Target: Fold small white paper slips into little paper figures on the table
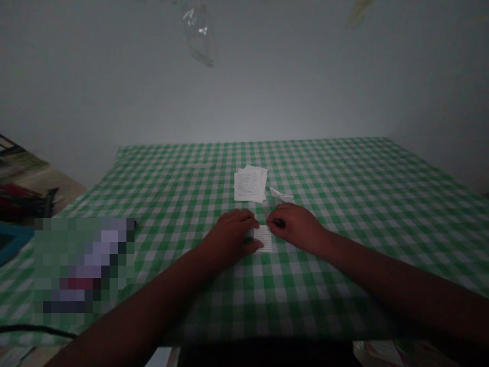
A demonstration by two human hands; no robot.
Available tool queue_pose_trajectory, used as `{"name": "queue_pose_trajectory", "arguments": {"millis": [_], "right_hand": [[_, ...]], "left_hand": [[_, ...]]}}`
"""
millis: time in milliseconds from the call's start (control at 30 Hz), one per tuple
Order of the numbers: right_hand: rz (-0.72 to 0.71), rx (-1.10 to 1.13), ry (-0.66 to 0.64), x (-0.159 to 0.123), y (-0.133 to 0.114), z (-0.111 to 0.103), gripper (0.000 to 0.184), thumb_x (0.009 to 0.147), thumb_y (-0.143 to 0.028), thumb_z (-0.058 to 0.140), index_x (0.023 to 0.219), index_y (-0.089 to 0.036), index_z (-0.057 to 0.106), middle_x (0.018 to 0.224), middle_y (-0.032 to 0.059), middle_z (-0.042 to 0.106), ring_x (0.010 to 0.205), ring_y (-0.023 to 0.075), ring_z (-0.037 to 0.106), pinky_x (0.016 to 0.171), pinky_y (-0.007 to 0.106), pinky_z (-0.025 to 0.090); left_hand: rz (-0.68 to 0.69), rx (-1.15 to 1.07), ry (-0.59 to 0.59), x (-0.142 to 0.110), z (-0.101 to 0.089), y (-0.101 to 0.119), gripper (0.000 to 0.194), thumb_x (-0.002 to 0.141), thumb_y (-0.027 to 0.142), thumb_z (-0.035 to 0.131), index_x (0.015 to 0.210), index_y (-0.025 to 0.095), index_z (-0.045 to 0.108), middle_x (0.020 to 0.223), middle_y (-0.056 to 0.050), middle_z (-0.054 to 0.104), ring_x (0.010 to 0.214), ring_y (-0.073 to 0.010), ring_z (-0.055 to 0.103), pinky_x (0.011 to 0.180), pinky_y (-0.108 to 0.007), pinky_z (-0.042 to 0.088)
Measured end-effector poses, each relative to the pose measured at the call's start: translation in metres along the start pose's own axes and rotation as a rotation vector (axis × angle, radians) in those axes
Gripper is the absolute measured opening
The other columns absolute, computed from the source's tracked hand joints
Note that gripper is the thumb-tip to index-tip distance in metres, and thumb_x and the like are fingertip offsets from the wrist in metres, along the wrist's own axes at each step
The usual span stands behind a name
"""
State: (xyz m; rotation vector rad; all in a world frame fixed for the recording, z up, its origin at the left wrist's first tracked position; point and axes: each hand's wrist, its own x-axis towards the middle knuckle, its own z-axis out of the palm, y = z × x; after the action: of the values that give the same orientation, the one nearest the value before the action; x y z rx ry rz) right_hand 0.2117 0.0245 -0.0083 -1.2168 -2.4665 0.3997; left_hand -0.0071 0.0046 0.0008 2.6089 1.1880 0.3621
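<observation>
A small slip of printed paper (264,237) lies on the checked tablecloth between my two hands. My left hand (236,233) holds its left side, fingers bent above and the thumb resting on its lower part. At the paper's upper right corner, my right hand (293,225) is closed with the thumb and fingertips pinched together. A dark spot shows within that grip; I cannot tell if it is an object or shadow. Just beyond the right hand sits a folded or crumpled piece of paper (281,194). A loose stack of printed papers (248,186) lies farther back.
The green and white checked tablecloth (344,173) covers the table up to the pale wall (290,76). At left lies a blurred-out, pixelated object (95,260), with a black cable (38,329) near the front edge. Clear plastic (199,38) hangs on the wall.
</observation>
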Motion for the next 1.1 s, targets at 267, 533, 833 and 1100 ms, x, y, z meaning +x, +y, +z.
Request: {"name": "queue_pose_trajectory", "arguments": {"millis": [267,533,833,1100], "right_hand": [[-0.064,-0.023,-0.003,-0.004,0.001,0.0,0.011,0.087,-0.02,0.058,0.085,-0.017,0.068,0.078,0.003,0.062,0.078,0.0168,0.056,0.075,0.029,0.042],[-0.091,-0.02,-0.027,-0.019,-0.01,-0.008,0.02,0.082,-0.028,0.064,0.098,-0.017,0.066,0.091,0.0057,0.066,0.089,0.0212,0.059,0.08,0.034,0.045],[0.036,-0.037,0.012,-0.007,-0.002,-0.003,0.019,0.077,-0.028,0.068,0.092,-0.017,0.063,0.083,0.0034,0.063,0.081,0.0191,0.058,0.072,0.03,0.043],[0.075,-0.04,0.016,0.002,0.005,-0.006,0.017,0.079,-0.027,0.067,0.092,-0.018,0.064,0.084,0.0034,0.063,0.082,0.0186,0.058,0.071,0.03,0.043]], "left_hand": [[-0.071,0.072,-0.032,-0.001,-0.008,0.003,0.044,0.076,0.048,0.075,0.11,0.024,0.063,0.115,-0.006,0.059,0.104,-0.0262,0.053,0.09,-0.044,0.041],[0.011,0.117,-0.057,-0.003,-0.012,0.011,0.039,0.082,0.039,0.071,0.115,0.022,0.06,0.129,-0.008,0.054,0.115,-0.0279,0.05,0.094,-0.045,0.035],[0.127,0.047,-0.136,-0.003,-0.004,0.01,0.022,0.091,0.021,0.058,0.112,0.024,0.061,0.121,-0.003,0.063,0.113,-0.0222,0.056,0.097,-0.043,0.028],[0.193,0.167,-0.172,-0.003,-0.009,0.017,0.024,0.092,0.022,0.059,0.113,0.029,0.065,0.126,-0.002,0.062,0.113,-0.0257,0.054,0.093,-0.044,0.034]]}}
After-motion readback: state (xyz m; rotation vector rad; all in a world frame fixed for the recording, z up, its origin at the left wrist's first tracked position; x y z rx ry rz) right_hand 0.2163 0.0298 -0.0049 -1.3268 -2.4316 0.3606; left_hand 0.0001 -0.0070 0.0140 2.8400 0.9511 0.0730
